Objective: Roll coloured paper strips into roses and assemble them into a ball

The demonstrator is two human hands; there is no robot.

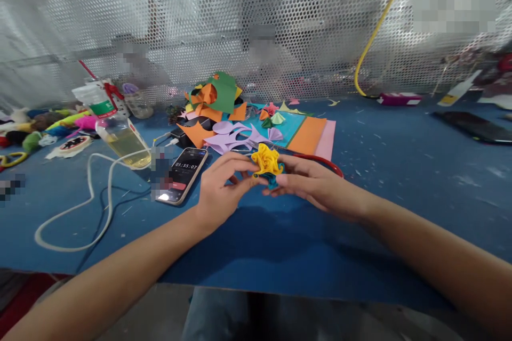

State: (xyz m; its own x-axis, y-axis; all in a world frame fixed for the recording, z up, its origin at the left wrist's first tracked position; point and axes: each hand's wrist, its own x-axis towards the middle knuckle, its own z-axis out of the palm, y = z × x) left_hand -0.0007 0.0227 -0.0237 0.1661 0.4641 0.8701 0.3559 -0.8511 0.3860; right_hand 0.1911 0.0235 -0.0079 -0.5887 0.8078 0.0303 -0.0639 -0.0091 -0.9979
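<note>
While we pinch the crumpled yellow paper flower between left hand and right hand above the blue tabletop, a black smartphone lies just left, coloured paper sheets behind, red-handled scissors beside the flower

A blue work table is seen, its surface speckled with small white scraps. Behind it, a perforated metal mesh screen is fitted across the full width. Bright, diffuse light is admitted through the mesh. A grey floor is glimpsed below the table edge.
</note>
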